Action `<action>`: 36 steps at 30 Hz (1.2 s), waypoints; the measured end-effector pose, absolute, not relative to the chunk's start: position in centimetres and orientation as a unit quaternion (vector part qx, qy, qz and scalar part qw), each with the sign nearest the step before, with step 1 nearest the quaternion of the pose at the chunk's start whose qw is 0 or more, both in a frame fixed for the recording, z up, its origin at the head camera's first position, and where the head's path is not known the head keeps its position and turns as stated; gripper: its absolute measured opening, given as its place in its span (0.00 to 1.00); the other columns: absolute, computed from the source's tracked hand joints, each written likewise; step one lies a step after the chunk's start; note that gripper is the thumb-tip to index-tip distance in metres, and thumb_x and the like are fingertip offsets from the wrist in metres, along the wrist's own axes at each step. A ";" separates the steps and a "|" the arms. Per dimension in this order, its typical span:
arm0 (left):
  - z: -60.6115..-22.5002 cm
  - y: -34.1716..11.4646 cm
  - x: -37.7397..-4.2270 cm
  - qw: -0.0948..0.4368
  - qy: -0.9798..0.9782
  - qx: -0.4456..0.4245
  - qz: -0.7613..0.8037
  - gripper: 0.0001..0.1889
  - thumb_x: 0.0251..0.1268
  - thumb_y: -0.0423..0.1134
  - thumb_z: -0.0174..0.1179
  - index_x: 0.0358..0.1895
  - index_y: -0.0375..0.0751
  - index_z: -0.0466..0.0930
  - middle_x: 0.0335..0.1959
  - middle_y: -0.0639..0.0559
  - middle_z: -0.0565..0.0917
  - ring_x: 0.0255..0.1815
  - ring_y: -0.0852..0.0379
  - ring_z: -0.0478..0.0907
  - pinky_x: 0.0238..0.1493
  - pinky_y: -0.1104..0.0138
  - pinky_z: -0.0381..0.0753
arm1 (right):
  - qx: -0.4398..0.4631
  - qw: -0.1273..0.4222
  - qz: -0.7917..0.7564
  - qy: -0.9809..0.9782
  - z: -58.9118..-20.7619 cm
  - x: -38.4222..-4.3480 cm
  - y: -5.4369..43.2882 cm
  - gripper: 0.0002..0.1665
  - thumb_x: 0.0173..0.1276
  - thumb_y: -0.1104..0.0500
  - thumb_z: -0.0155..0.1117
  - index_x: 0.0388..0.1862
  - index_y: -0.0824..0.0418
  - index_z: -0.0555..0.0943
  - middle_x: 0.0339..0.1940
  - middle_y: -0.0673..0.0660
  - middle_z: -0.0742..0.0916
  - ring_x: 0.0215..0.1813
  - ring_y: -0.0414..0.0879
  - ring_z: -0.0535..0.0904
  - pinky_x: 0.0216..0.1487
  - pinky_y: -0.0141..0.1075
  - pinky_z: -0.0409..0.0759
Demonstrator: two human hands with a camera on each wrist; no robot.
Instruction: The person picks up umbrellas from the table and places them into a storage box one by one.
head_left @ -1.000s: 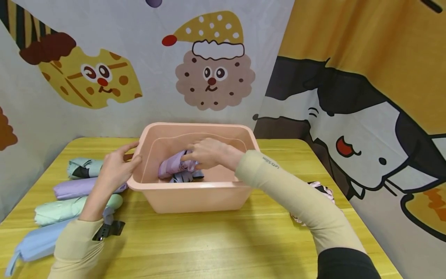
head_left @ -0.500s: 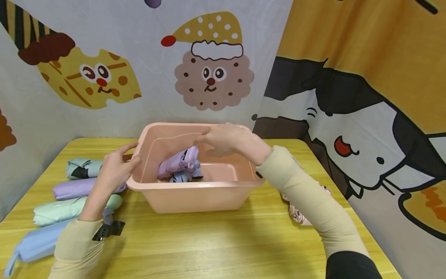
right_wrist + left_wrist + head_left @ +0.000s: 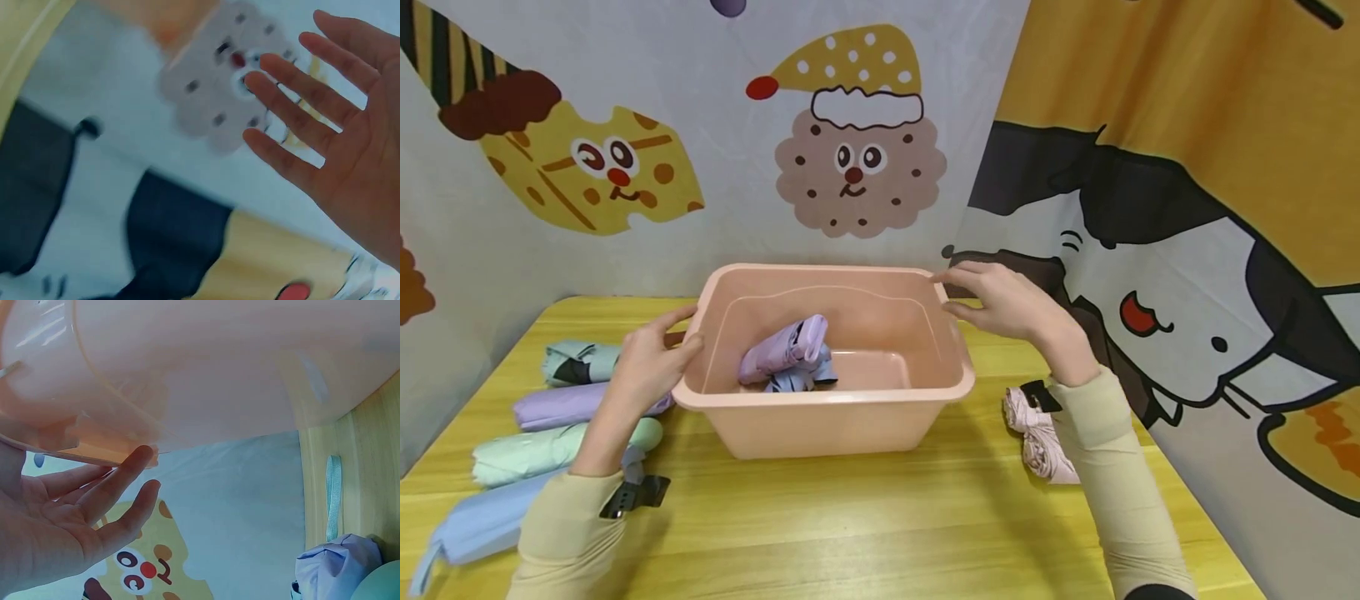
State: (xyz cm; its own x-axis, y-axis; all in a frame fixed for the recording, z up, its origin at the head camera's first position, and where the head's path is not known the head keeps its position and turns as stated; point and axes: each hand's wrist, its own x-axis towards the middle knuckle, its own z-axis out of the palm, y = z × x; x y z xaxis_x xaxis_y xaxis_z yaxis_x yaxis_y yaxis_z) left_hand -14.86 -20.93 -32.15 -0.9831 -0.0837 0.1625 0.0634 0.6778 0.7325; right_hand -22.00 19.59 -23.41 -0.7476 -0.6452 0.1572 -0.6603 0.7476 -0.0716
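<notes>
A pink plastic tub (image 3: pixel 831 425) stands on the table. In it a purple folded umbrella (image 3: pixel 782 348) lies tilted across a grey-blue bundled umbrella (image 3: pixel 797 379). My left hand (image 3: pixel 651 358) rests at the tub's left rim; in the left wrist view its fingers (image 3: pixel 128 478) extend fairly straight under the rim against the outer side. My right hand (image 3: pixel 1003 304) is at the far right corner of the rim, fingertips right by it, holding nothing. The right wrist view shows that hand's fingers (image 3: pixel 300 115) straight and spread.
Left of the tub lie folded umbrellas: teal (image 3: pixel 583 363), purple (image 3: pixel 561 406), mint (image 3: pixel 527 454) and blue (image 3: pixel 486 517). A pale pink bundled umbrella (image 3: pixel 1041 442) lies right, beside my right forearm. A cartoon-printed cloth (image 3: pixel 737 208) hangs behind the wooden table (image 3: pixel 820 525).
My right hand has left the purple umbrella, risen out of the tub and moved right to the right rim. The purple umbrella stays in the tub. My left hand has not moved.
</notes>
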 end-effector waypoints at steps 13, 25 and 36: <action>-32.1 -21.0 -14.8 0.095 -0.911 0.008 -0.402 0.28 0.68 0.41 0.49 0.68 0.31 0.63 0.60 0.21 0.71 0.56 0.30 0.76 0.48 0.44 0.80 | 0.225 -0.164 0.041 -0.960 -31.3 -22.0 28.5 0.35 0.62 0.58 0.66 0.68 0.61 0.68 0.62 0.70 0.77 0.64 0.68 0.71 0.60 0.61 0.72; -31.9 -21.0 -14.8 0.095 -0.911 0.008 -0.401 0.28 0.67 0.41 0.48 0.68 0.31 0.63 0.59 0.21 0.71 0.56 0.30 0.76 0.47 0.44 0.80 | 0.222 -0.244 0.008 -0.944 -35.1 -22.2 31.1 0.41 0.44 0.65 0.68 0.62 0.60 0.72 0.55 0.65 0.81 0.46 0.52 0.76 0.46 0.44 0.77; -32.1 -20.9 -14.9 0.088 -0.913 0.007 -0.399 0.28 0.68 0.40 0.48 0.69 0.32 0.63 0.60 0.22 0.71 0.56 0.30 0.76 0.47 0.45 0.81 | 0.195 -0.207 0.043 -0.958 -36.5 -22.7 32.7 0.50 0.54 0.58 0.72 0.73 0.64 0.58 0.68 0.74 0.69 0.67 0.70 0.66 0.62 0.60 0.69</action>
